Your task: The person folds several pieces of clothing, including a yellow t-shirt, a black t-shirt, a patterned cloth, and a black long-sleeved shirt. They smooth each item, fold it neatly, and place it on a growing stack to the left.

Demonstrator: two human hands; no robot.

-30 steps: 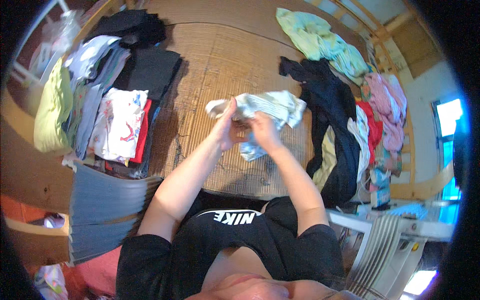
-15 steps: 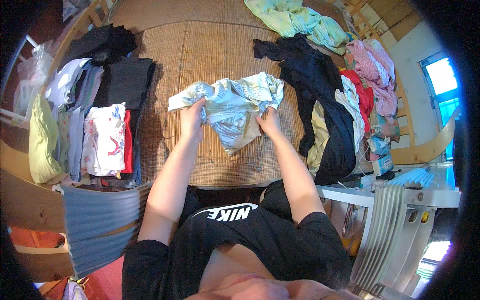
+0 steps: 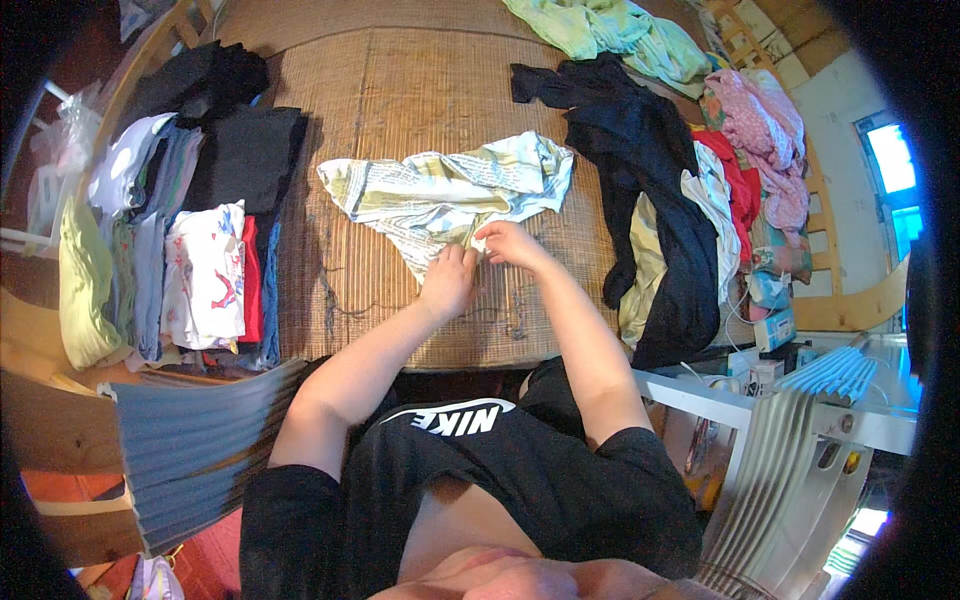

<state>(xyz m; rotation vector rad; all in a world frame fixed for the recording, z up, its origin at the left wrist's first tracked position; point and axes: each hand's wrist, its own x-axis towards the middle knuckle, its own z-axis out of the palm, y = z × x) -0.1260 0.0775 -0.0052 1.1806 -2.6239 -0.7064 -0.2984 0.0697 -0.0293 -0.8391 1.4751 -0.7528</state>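
Observation:
A pair of white and olive patterned briefs (image 3: 440,195) lies spread on the woven bamboo mat, its wide waist toward the far side and its narrow part toward me. At its near edge my left hand (image 3: 450,282) is closed, with bent fingers on the fabric. Just to the right, my right hand (image 3: 513,247) pinches the cloth between thumb and fingers. Both hands are close together, and part of the narrow end is hidden by them.
Folded clothes stand in stacks on the left, including a white printed shirt (image 3: 205,275) and dark garments (image 3: 245,160). Loose black clothing (image 3: 640,150) lies on the right, beside a pink dotted cloth (image 3: 755,120). A green cloth (image 3: 610,35) is at the far side of the bamboo mat (image 3: 400,90).
The briefs were bunched between my two hands and now lie flatter and more spread. My hands have come together at the near edge, the left one moving right and toward me.

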